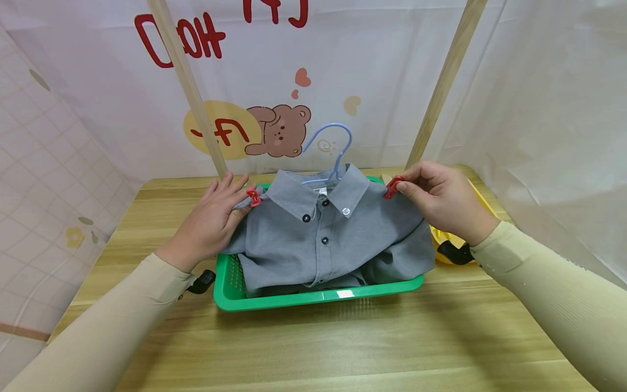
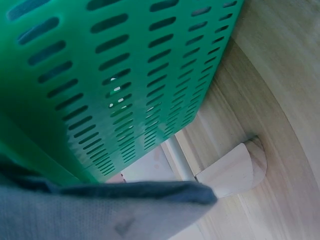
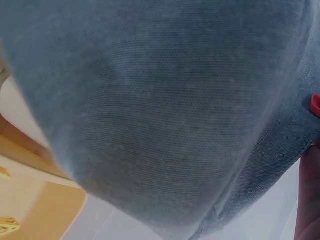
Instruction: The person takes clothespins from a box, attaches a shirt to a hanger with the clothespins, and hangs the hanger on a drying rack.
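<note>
A grey button-up shirt (image 1: 294, 245) lies over a green basket (image 1: 318, 298), a blue hanger (image 1: 349, 142) rising from its collar. My right hand (image 1: 443, 201) pinches a red clip (image 1: 393, 187) at the shoulder on the right. At the opposite shoulder, the thumb and index finger of my left hand (image 1: 210, 220) hold the shirt's edge beside a second red clip (image 1: 253, 197); the other fingers are spread. Grey cloth (image 3: 150, 115) covers most of the right wrist view. The left wrist view shows the basket's slotted wall (image 2: 135, 75) and a shirt edge (image 2: 125, 205).
Behind the right forearm is a yellow container (image 1: 443, 237) with yellow items in it. Two wooden poles (image 1: 188, 87) (image 1: 446, 81) stand behind the basket, on the wooden table (image 1: 313, 348). A printed white sheet (image 1: 382, 65) hangs at the back.
</note>
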Demonstrator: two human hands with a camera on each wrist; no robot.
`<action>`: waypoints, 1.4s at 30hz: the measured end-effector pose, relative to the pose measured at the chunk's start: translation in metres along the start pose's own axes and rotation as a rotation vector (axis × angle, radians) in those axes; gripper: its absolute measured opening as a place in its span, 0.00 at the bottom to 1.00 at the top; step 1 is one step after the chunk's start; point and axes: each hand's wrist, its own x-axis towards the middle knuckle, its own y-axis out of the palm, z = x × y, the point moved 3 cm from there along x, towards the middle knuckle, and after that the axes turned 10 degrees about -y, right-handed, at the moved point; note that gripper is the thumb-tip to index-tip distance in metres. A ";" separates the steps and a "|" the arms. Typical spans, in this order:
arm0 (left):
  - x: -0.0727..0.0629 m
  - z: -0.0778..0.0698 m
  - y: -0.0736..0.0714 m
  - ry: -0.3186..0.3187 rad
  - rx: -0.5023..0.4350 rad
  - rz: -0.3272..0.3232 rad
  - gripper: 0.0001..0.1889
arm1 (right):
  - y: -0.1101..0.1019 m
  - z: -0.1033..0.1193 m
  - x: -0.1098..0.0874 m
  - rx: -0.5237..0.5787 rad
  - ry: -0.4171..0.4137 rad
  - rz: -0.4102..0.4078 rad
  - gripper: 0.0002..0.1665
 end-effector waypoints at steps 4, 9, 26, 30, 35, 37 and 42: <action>0.000 0.000 0.000 -0.002 0.001 0.000 0.26 | -0.001 0.000 -0.002 -0.040 0.011 -0.027 0.05; 0.001 0.001 0.001 -0.002 0.001 0.001 0.26 | -0.001 0.001 -0.003 -0.071 0.016 -0.048 0.06; -0.001 0.000 0.003 -0.017 -0.003 0.009 0.26 | 0.002 -0.003 -0.009 -0.079 0.029 0.009 0.10; -0.001 0.001 0.003 -0.018 0.001 0.010 0.26 | 0.002 -0.005 -0.010 -0.083 0.014 0.020 0.11; -0.001 0.001 0.003 -0.016 0.001 0.010 0.25 | 0.002 -0.008 -0.011 -0.049 0.003 0.033 0.11; -0.001 0.001 0.003 -0.015 -0.001 0.008 0.25 | 0.001 -0.009 -0.011 -0.045 0.000 0.037 0.11; -0.001 0.002 0.004 -0.012 -0.008 0.004 0.25 | 0.001 -0.011 -0.012 -0.053 -0.001 0.045 0.11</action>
